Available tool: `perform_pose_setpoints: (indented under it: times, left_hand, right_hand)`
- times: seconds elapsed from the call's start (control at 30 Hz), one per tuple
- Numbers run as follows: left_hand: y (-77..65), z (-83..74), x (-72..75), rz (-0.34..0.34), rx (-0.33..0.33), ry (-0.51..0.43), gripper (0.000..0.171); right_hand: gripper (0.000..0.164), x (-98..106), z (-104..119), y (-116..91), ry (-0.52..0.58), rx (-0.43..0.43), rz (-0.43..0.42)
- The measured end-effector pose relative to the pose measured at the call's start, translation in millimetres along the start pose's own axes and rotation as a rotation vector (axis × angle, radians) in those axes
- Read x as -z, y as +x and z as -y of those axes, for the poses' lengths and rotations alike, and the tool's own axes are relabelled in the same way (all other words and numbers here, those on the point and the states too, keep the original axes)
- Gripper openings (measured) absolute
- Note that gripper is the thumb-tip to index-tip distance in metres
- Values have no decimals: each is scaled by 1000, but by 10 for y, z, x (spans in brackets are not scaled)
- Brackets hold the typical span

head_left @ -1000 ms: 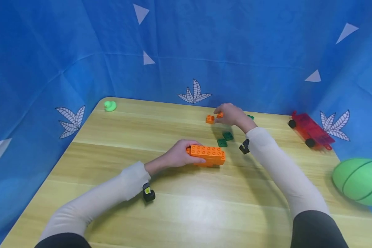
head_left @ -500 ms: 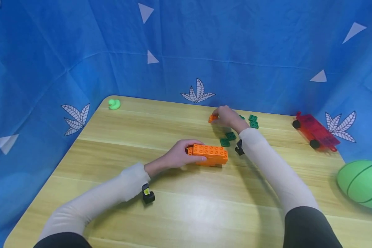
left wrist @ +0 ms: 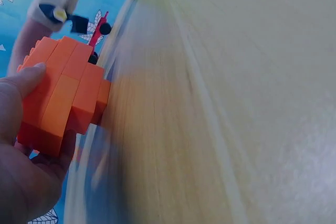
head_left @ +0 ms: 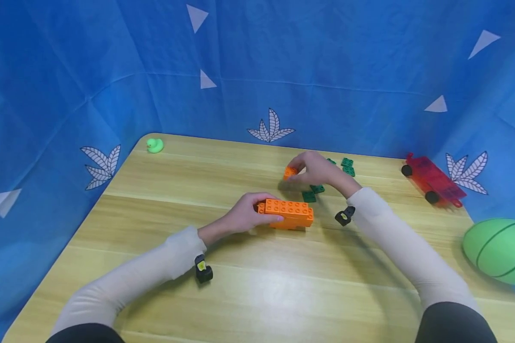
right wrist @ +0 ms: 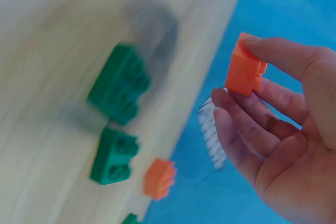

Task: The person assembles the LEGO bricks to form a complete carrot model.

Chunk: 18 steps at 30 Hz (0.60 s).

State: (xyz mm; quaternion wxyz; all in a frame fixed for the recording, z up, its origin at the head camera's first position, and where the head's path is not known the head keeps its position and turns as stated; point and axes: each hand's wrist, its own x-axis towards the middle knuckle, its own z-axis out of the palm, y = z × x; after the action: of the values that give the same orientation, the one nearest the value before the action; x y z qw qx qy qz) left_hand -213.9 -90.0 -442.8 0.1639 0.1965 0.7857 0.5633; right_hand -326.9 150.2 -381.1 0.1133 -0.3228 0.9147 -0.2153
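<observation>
My left hand (head_left: pixel 251 213) grips a built block of orange toy bricks (head_left: pixel 289 210) at its left end, close over the table. In the left wrist view, the thumb lies on one face of that stepped brick block (left wrist: pixel 63 80), with fingers curled beneath it. Farther back, my right hand (head_left: pixel 315 169) pinches a small orange brick (right wrist: pixel 245 66) between thumb and fingertips, above the tabletop. Two green bricks (right wrist: pixel 119 83) lie below it. A second loose orange brick (right wrist: pixel 160 178) shows on the table in the right wrist view; my hand hides it from the head camera.
More green bricks (head_left: pixel 347 166) lie near the back edge. A red toy car (head_left: pixel 435 180) stands at the back right, with a green ball (head_left: pixel 499 250) nearer on the right. A green toy duck (head_left: pixel 155 145) sits at the far left corner. Blue cloth (head_left: pixel 326 57) hangs behind the table (head_left: pixel 197 295).
My right hand has taken hold of the left loose orange brick, lifted it and drawn it slightly toward me. The left hand keeps its grip on the brick block, almost unmoved.
</observation>
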Motion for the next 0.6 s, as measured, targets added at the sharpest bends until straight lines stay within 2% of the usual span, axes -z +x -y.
perform_pose_setpoints:
  times: [0.27, 0.43, 0.6]
  left_hand:
    - [2, -1, 18, 15, -13, -20, 44]
    - [12, 11, 22, 29, -19, -19, 41]
    - [18, 14, 17, 37, -48, 8, 37]
  right_hand:
    - [33, 121, 352, -333, 30, 131, -45]
    - [32, 81, 520, -504, 53, 221, -59]
    - [30, 9, 689, -625, 60, 253, -76]
